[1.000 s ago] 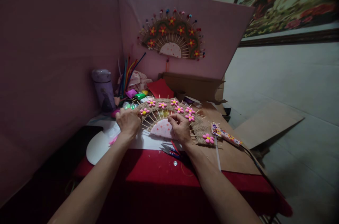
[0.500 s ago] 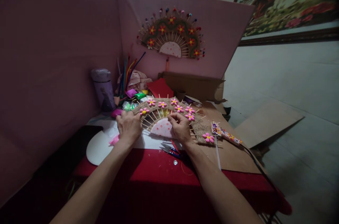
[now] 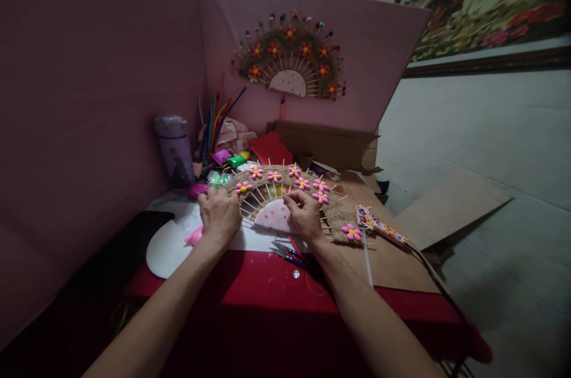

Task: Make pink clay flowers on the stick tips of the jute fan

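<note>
A half-round craft fan point(image 3: 332, 214) of thin sticks woven with brown twine lies before me, with pink clay flowers along its band and a pink dotted half-circle point(image 3: 272, 215) at its base. My left hand point(image 3: 219, 211) is closed over the fan's left end, hiding that part. Above the dotted half-circle is my right hand point(image 3: 304, 211), its thumb and forefinger pinched together close to the bare sticks. Whatever lies between those fingertips is too small to make out. Small scissors point(image 3: 288, 252) with blue handles rest just below the right hand.
A flower-patterned glue gun point(image 3: 379, 228) lies on brown cardboard point(image 3: 401, 268) at right. A purple tumbler point(image 3: 173, 152) and coloured clay packets point(image 3: 236, 161) stand behind at left. A white disc point(image 3: 163, 250) is near the left arm. A finished fan point(image 3: 289, 56) hangs on the pink panel.
Both hands keep nearly the same place on the fan. The whole view has shifted very slightly; no object has visibly moved.
</note>
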Action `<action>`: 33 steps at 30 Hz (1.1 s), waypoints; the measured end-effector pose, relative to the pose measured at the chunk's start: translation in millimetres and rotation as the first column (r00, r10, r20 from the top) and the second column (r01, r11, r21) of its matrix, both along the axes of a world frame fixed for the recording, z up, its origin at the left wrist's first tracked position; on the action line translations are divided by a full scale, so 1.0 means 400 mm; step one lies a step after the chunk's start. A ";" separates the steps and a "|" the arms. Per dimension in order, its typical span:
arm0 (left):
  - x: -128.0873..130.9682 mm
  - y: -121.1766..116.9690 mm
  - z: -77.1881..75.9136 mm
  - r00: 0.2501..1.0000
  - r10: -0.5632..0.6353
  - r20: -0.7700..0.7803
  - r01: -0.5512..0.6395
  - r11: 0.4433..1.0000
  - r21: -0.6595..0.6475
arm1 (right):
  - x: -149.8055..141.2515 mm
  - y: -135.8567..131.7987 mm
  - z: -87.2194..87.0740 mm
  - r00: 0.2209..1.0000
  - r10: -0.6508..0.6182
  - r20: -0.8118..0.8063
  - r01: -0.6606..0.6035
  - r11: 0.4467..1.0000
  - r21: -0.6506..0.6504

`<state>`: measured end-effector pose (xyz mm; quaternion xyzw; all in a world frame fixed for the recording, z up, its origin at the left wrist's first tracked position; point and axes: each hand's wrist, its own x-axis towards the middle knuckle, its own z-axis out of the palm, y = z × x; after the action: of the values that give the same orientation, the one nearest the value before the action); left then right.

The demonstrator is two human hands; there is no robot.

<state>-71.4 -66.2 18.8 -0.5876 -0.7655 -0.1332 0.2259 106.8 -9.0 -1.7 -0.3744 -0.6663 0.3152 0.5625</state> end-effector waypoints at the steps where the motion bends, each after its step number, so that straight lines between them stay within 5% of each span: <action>1: 0.001 0.003 -0.001 1.000 -0.008 -0.001 0.008 1.000 0.001 | 0.000 0.000 -0.001 1.000 0.001 -0.002 -0.001 1.000 -0.005; 19: 0.005 0.000 -0.004 0.998 -0.055 0.043 0.054 0.998 0.010 | -0.001 0.002 -0.002 1.000 -0.006 -0.011 0.006 1.000 -0.002; 24: 0.030 -0.018 0.015 0.976 -0.117 0.183 0.094 0.987 0.129 | 0.002 0.005 -0.007 0.999 -0.034 -0.022 0.034 0.999 0.016; 27: 0.062 -0.016 0.011 0.800 -0.319 0.509 0.268 0.948 0.172 | 0.004 0.001 -0.002 0.998 -0.052 -0.025 0.053 0.997 0.049; 31: 0.094 -0.009 -0.025 0.290 -0.418 0.861 0.464 0.848 0.256 | 0.004 -0.004 0.006 0.997 -0.068 -0.021 0.069 0.995 0.066; 33: 0.100 -0.011 -0.043 0.128 -0.443 0.887 0.465 0.817 0.341 | 0.004 -0.004 0.006 0.997 -0.067 -0.029 0.069 0.996 0.057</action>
<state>-31.6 -70.6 1.5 -0.5968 -0.5310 -0.5060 -0.3254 108.3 -10.7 0.8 -0.3761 -0.6544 0.2817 0.5924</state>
